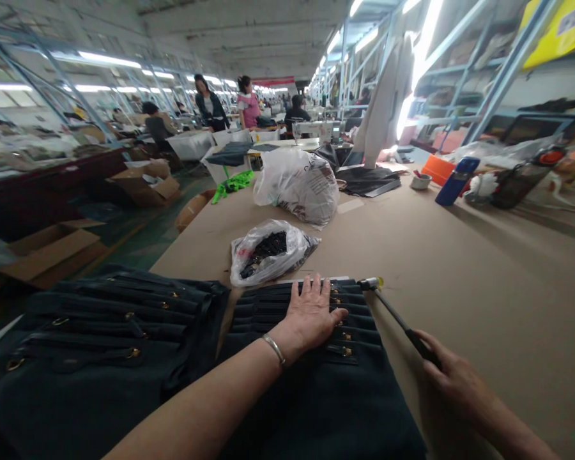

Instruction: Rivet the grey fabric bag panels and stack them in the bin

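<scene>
My left hand (312, 313) lies flat, fingers stretched out, on a stack of dark fabric pieces (316, 383) with straps and small brass buckles. A silver bangle sits on that wrist. My right hand (453, 377) is closed round the black handle of a small hammer (397, 316), whose metal head rests by the stack's far right corner. A second pile of the same dark strapped pieces (100, 345) lies to the left.
A brown work table (483, 268) carries a clear bag of dark parts (268, 250), a larger white bag (299, 182), a blue bottle (456, 180) and a sewing machine (316, 131). Cardboard boxes (52, 246) sit on the floor at left. Several people stand far off.
</scene>
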A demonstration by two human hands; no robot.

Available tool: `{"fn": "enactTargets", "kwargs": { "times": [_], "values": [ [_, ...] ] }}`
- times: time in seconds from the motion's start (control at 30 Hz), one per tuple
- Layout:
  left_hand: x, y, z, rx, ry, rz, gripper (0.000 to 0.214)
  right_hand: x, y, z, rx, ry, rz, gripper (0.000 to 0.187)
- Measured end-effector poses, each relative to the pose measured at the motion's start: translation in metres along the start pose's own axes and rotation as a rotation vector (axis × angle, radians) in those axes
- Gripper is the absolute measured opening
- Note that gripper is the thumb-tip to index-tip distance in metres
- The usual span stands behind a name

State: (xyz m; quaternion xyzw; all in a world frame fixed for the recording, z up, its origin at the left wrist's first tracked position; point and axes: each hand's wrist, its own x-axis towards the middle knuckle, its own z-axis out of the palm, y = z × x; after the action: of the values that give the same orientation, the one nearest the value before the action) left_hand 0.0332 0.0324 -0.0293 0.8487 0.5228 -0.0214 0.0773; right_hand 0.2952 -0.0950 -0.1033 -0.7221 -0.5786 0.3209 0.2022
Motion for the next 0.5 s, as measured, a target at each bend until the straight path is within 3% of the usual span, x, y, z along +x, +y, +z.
{"fn": "enactTargets", "kwargs": {
  "times": [0.1, 0.17, 0.3, 0.5],
  "values": [
    [0.001, -0.006, 0.011, 0.007, 0.021, 0.013, 0.073, -0.004, -0.017, -0.009, 0.302, 0.005, 0.014, 0.062],
    [0.001, -0.008, 0.020, 0.024, 0.057, 0.024, 0.069, -0.008, -0.036, -0.013, 0.383, 0.004, -0.001, 0.068],
    [0.000, -0.009, 0.028, 0.058, 0.114, 0.017, 0.065, -0.004, -0.060, -0.008, 0.128, -0.005, -0.161, 0.061],
    [-0.004, -0.010, 0.025, 0.088, 0.134, 0.042, 0.060, 0.013, -0.050, 0.012, -0.055, -0.070, -0.185, 0.052]
  ]
}}
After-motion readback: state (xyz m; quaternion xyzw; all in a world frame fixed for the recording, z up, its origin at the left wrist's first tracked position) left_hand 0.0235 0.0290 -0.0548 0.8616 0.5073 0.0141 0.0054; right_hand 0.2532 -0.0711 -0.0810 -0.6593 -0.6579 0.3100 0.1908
